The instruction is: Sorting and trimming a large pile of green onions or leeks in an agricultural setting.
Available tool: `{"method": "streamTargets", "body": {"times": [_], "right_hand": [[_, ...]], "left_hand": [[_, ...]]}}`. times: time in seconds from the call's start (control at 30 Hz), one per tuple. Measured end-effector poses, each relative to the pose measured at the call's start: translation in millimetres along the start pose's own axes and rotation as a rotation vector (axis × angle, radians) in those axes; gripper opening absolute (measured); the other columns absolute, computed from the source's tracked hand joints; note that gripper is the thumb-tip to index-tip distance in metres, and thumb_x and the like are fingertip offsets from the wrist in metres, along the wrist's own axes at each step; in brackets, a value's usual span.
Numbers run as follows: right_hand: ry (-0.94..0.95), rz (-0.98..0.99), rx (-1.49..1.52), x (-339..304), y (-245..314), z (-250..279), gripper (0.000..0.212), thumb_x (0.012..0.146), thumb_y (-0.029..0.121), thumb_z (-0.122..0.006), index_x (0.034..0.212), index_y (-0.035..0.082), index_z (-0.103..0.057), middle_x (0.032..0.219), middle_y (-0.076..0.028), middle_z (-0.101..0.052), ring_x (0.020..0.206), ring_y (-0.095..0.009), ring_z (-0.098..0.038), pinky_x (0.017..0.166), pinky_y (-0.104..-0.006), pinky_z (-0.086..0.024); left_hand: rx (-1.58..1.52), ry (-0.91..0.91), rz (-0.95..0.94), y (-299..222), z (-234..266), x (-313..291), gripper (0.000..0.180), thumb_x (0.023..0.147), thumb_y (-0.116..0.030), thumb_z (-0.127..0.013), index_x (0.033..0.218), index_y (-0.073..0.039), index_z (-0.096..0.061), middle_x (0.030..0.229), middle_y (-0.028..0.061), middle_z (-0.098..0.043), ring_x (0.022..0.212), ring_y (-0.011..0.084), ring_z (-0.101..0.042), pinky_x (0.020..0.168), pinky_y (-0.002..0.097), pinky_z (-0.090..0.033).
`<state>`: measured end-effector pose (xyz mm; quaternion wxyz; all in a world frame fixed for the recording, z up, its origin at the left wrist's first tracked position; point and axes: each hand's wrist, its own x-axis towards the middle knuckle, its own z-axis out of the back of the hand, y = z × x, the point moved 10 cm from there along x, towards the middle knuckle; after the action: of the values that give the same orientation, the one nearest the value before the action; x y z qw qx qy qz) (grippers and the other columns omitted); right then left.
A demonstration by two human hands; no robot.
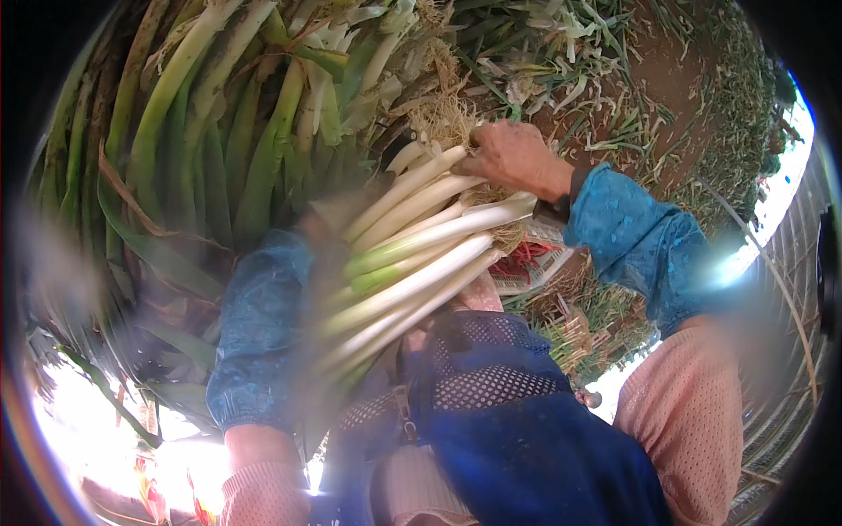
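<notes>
A bundle of leeks [412,254] with long white stalks lies slantwise over my lap, the root ends up and to the right. My right hand [517,158] is closed at the root end of the upper stalks, fingers curled in. Pale stringy roots [443,118] stick out just beyond it. At the left side of the bundle is my left hand [329,215], blurred, with its fingers hidden, so its grip does not show. The green ends of the stalks fade into blur at lower left.
A large heap of untrimmed leeks [184,131] fills the upper left. Cut leaves and trimmings [605,96] litter the brown ground at upper right. Red ties [524,256] lie on a printed sheet by my right wrist. Ribbed sheeting [781,307] curves along the right.
</notes>
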<state>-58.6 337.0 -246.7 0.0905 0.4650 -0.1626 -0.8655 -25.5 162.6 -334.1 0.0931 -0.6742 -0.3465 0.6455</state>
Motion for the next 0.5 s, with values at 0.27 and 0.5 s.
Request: {"method": "streamTargets", "body": {"times": [0.27,0.5], "right_hand": [[0.031,-0.115,-0.364,31,-59,-18,0.017,0.073,0.009,-0.056,0.088,0.004,-0.061,0.079,-0.012,-0.061,0.075,-0.023,-0.061,0.065,-0.0351,-0.051],[-0.223,-0.277,-0.542,-58,-178,55,0.024,0.079,0.03,-0.056,0.086,0.008,-0.062,0.081,-0.009,-0.061,0.08,-0.024,-0.061,0.066,-0.0376,-0.049]], "left_hand": [[0.021,-0.004,-0.014,-3,2,6,0.058,0.082,-0.049,-0.047,0.115,-0.001,-0.052,0.106,0.0167,-0.058,0.095,0.0291,-0.055,0.085,0.034,-0.041],[0.043,0.006,-0.011,-3,-1,11,0.057,0.083,-0.048,-0.047,0.115,-0.001,-0.051,0.106,0.0168,-0.058,0.095,0.0293,-0.055,0.085,0.034,-0.041]]}}
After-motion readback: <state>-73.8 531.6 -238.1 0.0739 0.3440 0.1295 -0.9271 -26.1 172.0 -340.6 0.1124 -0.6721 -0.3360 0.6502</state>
